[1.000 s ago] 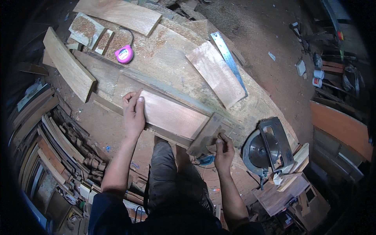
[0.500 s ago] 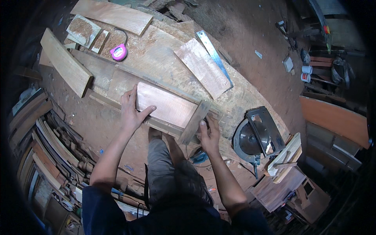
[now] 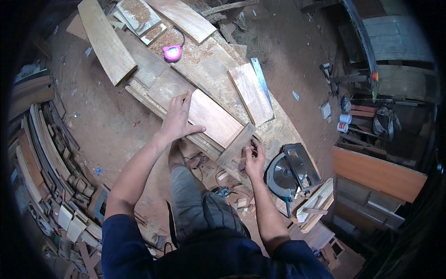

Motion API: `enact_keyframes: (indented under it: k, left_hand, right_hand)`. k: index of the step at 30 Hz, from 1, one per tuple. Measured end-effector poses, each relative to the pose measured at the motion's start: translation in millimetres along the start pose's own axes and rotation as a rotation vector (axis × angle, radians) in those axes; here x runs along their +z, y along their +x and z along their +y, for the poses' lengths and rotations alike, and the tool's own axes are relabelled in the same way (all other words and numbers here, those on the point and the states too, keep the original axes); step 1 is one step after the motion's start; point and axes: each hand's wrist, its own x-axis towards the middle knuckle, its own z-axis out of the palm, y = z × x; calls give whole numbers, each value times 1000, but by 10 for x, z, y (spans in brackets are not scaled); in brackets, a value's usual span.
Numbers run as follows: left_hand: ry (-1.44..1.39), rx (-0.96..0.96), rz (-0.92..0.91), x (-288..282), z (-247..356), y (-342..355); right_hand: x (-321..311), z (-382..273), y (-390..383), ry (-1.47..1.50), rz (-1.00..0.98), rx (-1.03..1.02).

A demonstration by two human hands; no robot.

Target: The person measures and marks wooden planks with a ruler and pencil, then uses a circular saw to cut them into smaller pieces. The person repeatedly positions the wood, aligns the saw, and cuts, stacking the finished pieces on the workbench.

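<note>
While the left hand (image 3: 177, 119) spreads thumb from fingers at the pale board (image 3: 216, 117) — right hand (image 3: 254, 161) curled, pinch unclear — uneven pushing could skew it against the crosspiece (image 3: 236, 145).

No wording can be read. Ahead of the left hand (image 3: 179, 120), a pink tape measure (image 3: 172, 54) bears a pale label (image 3: 173, 51); well right of the right hand (image 3: 254, 160), a white tub (image 3: 342, 127) carries red marking (image 3: 341, 126), both illegible.
</note>
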Motion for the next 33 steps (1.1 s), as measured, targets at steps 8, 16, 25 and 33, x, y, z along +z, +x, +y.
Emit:
enact_keyframes:
  k: [8, 16, 25, 33]
  left_hand:
    - [-143, -254, 83, 113, 130, 196]
    - [175, 285, 55, 64, 91, 82]
    - [397, 607, -507, -484, 56, 445]
    - [176, 473, -231, -944, 595, 471]
  right_hand:
    - [360, -406, -63, 314, 20, 363]
    - [619, 103, 1, 597, 105, 366]
    - [507, -181, 0, 700, -41, 401]
    - [-66, -404, -366, 611, 19, 347]
